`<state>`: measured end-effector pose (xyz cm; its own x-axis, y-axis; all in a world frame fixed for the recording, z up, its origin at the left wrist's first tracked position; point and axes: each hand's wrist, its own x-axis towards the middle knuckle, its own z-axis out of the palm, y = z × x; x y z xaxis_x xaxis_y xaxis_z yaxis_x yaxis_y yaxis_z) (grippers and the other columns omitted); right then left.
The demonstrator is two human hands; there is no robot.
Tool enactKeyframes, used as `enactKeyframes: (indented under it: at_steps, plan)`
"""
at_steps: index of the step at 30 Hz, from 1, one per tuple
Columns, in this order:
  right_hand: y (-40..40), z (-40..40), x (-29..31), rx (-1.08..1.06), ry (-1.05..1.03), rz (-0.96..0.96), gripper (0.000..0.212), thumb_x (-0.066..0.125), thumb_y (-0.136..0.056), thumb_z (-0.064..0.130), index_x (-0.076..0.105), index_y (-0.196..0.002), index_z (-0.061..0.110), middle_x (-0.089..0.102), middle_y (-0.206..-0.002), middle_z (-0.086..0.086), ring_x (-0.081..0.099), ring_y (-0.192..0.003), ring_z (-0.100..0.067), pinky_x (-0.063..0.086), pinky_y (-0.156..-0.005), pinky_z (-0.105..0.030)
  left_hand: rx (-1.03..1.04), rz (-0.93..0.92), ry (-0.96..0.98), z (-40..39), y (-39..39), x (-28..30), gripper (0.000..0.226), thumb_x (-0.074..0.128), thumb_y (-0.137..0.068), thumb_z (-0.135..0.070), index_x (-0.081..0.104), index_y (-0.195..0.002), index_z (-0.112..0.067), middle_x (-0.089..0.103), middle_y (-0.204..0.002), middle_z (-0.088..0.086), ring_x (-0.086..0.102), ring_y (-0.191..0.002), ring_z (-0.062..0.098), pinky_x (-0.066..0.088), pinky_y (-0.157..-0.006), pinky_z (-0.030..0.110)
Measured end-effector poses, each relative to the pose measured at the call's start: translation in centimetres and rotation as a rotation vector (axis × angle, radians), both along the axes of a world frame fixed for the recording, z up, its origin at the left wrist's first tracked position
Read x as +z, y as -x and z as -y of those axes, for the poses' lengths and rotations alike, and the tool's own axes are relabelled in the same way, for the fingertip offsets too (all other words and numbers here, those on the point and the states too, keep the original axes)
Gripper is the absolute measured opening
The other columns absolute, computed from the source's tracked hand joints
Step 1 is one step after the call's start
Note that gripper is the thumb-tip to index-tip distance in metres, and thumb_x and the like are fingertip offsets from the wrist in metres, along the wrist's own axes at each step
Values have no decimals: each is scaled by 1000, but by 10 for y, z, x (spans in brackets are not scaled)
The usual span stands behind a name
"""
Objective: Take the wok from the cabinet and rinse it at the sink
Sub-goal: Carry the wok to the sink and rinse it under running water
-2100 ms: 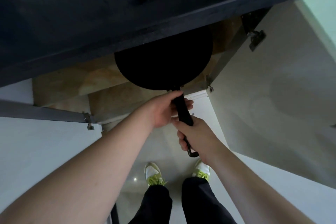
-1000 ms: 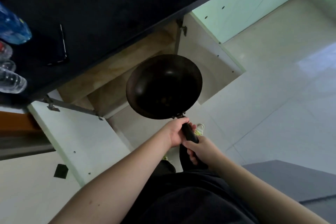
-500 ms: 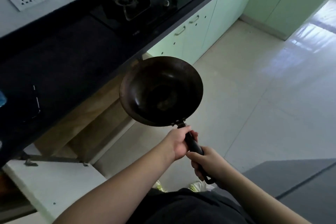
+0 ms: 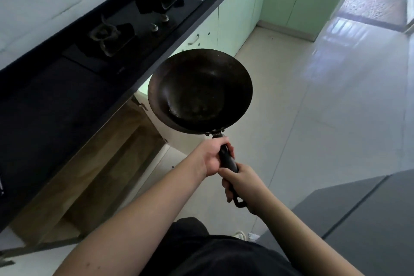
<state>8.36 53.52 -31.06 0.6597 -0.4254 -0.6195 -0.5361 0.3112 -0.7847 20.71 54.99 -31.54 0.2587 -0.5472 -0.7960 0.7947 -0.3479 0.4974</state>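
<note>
Gripping the black handle (image 4: 227, 159), both hands curl their fingers tight round it. The left hand (image 4: 211, 158) holds it close up by the pan, and its fingertips (image 4: 230, 148) peek out on the far side. The right hand (image 4: 240, 182) holds it lower down, just behind the left one, and the two hands touch. A small loop (image 4: 239, 203) at the handle's end sticks out under the right hand.

The wok (image 4: 200, 91) is up in the air in front of the person, out over the floor (image 4: 324, 107). It is dark and round, and its open side faces up. It tips a bit toward the person. Pale marks show in its bottom.

To the left runs a long black counter (image 4: 56, 101) with a stove (image 4: 134, 24) set in it. The wok's far edge sits just beside the counter's edge. Under the counter a cabinet (image 4: 100, 163) stands open, brown inside. Green doors (image 4: 237, 13) line the counter farther along. A grey top (image 4: 358, 215) is at the right.
</note>
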Motion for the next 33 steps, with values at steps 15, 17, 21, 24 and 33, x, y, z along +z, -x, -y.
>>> enactKeyframes:
  at_steps: [15,17,21,24,33]
  plan:
    - [-79,68,5,-337,30,35,13,55,-87,21,47,-80,12,51,-55,2,44,-40,-17,31,-48,-30,-291,-56,51,114,-79,-3,32,40,-100,-11,44,-69,-8,43,-57,5,41,-53,17,40,-58,28]
    - [-86,81,7,-376,24,29,14,54,-87,20,46,-79,13,50,-55,1,44,-40,-16,30,-45,-25,-326,-61,43,132,-85,-1,31,40,-100,-11,44,-70,-8,42,-61,5,41,-54,17,40,-58,28]
    - [-92,116,10,-427,30,12,13,53,-89,16,45,-79,12,49,-55,-1,43,-38,-15,28,-39,-16,-379,-70,37,173,-89,4,30,39,-100,-9,44,-70,-8,41,-61,5,40,-54,16,39,-57,27]
    - [-94,150,3,-461,47,14,13,53,-86,15,44,-77,14,50,-53,0,44,-38,-16,31,-47,-26,-399,-62,26,212,-91,3,25,39,-99,-6,45,-75,-7,43,-64,5,42,-55,15,40,-57,27]
    - [-98,303,1,-476,34,24,12,50,-83,11,44,-73,14,49,-51,-2,44,-36,-16,29,-42,-16,-408,59,-29,370,-84,8,26,41,-95,-8,43,-70,-10,40,-61,4,39,-51,14,39,-52,25]
